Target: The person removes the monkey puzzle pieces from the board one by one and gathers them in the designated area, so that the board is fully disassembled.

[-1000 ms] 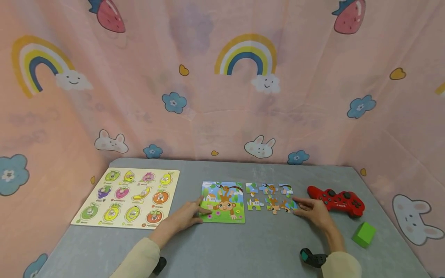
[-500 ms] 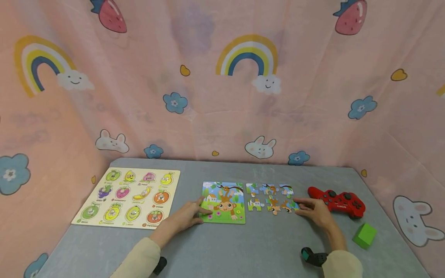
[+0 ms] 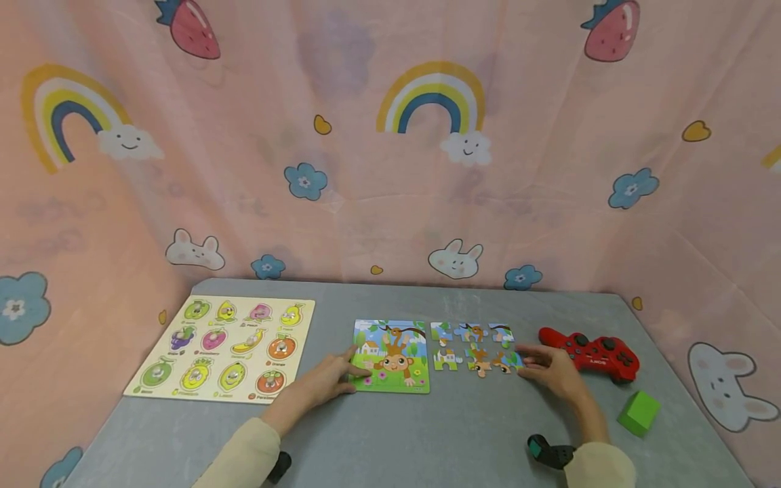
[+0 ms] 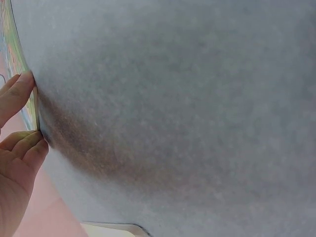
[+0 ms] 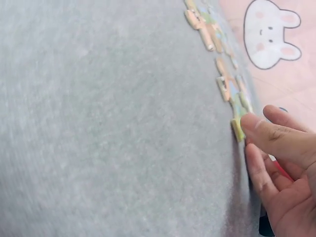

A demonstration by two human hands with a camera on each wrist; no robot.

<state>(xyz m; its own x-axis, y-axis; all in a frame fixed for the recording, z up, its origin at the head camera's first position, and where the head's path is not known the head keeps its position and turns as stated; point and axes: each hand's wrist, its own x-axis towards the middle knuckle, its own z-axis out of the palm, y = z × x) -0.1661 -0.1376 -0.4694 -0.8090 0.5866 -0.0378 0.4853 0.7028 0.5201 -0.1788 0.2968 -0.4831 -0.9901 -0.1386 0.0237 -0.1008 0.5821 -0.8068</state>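
Note:
A square monkey picture puzzle [image 3: 396, 359] lies flat mid-table. At its left side rests my left hand [image 3: 326, 378], one finger reaching over the picture; in the left wrist view the thumb and the other fingers touch the puzzle's edge [image 4: 36, 108], spread apart. To the right, several loose jigsaw pieces [image 3: 447, 359] lie in two rows with monkey and tree prints. My right hand [image 3: 552, 371] is at the right end of the lower row. In the right wrist view its thumb tip overlaps the end jigsaw piece [image 5: 238, 129], with the other fingers loosely bent beside it.
A cream fruit board [image 3: 219, 347] lies at the left of the grey table [image 3: 390, 447]. Behind my right hand lies a red game controller [image 3: 594, 356], with a green block [image 3: 639, 412] nearer the right edge. A pink printed curtain [image 3: 342, 230] surrounds the back and sides.

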